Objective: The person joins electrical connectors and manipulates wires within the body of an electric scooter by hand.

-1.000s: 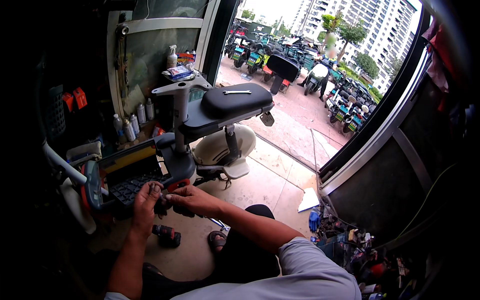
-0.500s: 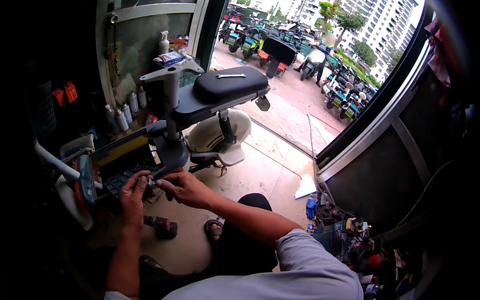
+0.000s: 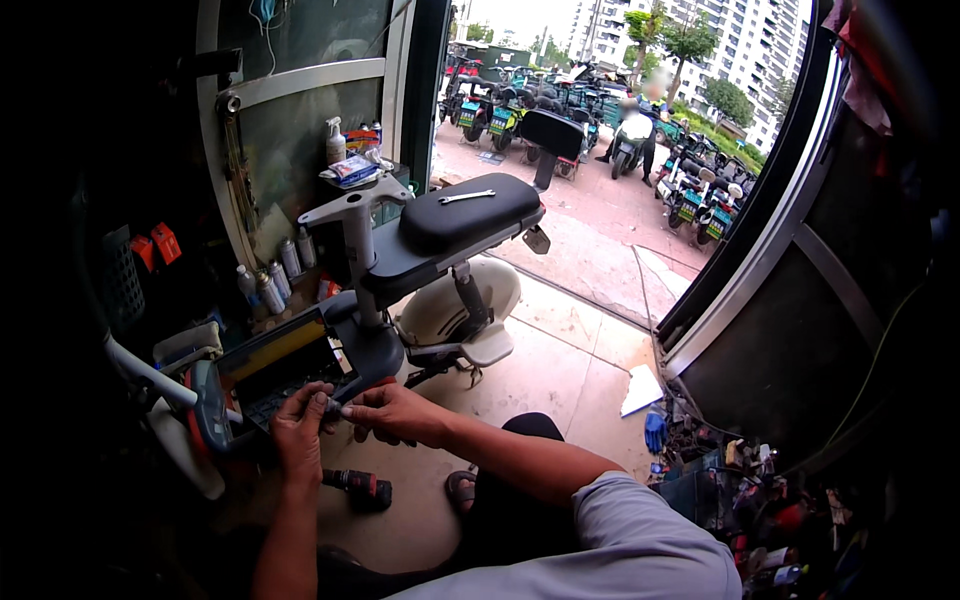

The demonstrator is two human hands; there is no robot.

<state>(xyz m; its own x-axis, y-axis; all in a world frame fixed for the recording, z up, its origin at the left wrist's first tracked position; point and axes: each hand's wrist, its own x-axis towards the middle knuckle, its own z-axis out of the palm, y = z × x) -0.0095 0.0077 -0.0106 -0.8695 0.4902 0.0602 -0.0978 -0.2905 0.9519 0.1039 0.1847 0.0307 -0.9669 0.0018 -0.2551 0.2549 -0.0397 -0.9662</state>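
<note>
My left hand (image 3: 300,428) and my right hand (image 3: 392,411) meet in front of the scooter's open footwell. Between their fingertips is a small greyish part (image 3: 334,406), pinched from both sides and too small to name. Both hands are closed on it. The electric scooter (image 3: 372,345) has a black padded seat (image 3: 470,212), with an open-ended wrench (image 3: 467,197) lying on top. Below my hands, a black and red cordless drill (image 3: 360,489) rests on the floor.
Spray cans (image 3: 270,292) and a spray bottle (image 3: 335,141) stand along the left door. A blue glove (image 3: 655,432), a white sheet (image 3: 641,390) and cluttered tools (image 3: 740,490) lie at right. Outside the doorway are parked scooters (image 3: 515,110) and a person (image 3: 648,128).
My view has shifted, so the scene sits lower and further right. Both hands stay together on the small part, with slight finger movement. The wrench and drill have not moved.
</note>
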